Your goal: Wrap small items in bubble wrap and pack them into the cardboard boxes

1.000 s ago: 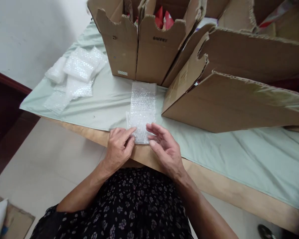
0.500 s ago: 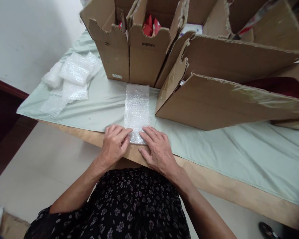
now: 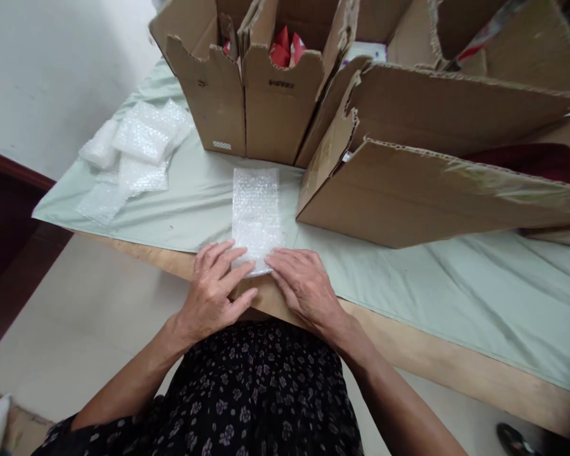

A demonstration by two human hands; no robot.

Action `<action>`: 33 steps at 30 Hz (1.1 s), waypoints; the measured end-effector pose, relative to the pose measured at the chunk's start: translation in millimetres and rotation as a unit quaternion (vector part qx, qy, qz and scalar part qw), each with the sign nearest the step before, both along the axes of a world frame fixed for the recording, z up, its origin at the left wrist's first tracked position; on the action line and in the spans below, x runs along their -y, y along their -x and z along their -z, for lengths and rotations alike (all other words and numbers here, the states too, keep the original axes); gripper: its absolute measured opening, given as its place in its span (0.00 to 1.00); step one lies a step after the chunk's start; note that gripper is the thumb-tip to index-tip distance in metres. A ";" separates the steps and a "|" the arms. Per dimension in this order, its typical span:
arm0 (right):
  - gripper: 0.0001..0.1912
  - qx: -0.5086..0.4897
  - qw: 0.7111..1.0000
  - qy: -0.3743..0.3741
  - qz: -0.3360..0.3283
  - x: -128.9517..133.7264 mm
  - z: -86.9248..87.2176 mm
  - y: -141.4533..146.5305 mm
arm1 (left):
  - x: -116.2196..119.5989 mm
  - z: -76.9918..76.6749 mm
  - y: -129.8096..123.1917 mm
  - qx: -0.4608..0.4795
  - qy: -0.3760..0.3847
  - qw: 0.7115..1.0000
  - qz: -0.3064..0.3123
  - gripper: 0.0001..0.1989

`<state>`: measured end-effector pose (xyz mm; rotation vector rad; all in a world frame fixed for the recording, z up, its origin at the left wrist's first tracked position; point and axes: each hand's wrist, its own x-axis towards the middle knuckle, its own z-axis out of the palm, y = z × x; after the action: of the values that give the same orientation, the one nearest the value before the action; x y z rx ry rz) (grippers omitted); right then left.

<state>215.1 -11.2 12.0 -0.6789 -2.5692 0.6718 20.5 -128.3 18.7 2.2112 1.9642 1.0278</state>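
Note:
A clear strip of bubble wrap (image 3: pixel 256 206) lies lengthwise on the green cloth, its near end at the front edge of the table. Over its near left corner, my left hand (image 3: pixel 213 288) rests with fingers spread and thumb apart, the fingertips touching the plastic. My right hand (image 3: pixel 306 282) is closed at the near right corner, fingers together and thumb tucked below, pinching the edge of the wrap. A loose pile of bubble wrap pieces (image 3: pixel 142 142) sits to the left on the same cloth.
Open cardboard boxes (image 3: pixel 273 114) stand along the back, with red packets (image 3: pixel 280 49) inside one. A large cut box (image 3: pixel 408 196) fills the right side, close to the strip. The table's bare wooden edge (image 3: pixel 408 345) runs along the front.
The bubble wrap strip has shifted slightly left and toward me. My left hand has spread its fingers and its thumb has moved away from the plastic; my right fingers have drawn together.

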 end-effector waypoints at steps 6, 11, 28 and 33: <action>0.16 -0.034 0.993 0.083 0.079 3.6 -17.1 -8.2 | 1.5 -2.1 2.3 0.116 0.062 0.990 -0.045 0.11; 0.14 -0.020 0.996 -0.071 0.050 16.9 -14.1 -7.2 | -8.1 8.4 -0.6 0.078 0.075 0.986 -0.126 0.14; 0.17 0.045 0.992 -0.093 0.071 10.6 -23.0 -5.6 | -35.1 8.9 7.8 0.000 0.038 0.995 -0.096 0.11; 0.14 0.092 0.992 -0.088 0.009 2.4 -13.8 11.6 | -40.9 7.9 12.7 0.037 0.039 0.986 -0.158 0.12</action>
<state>203.5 -13.6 25.8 -0.7346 -2.7447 0.3868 7.8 -87.4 10.8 1.8311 2.3281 1.0214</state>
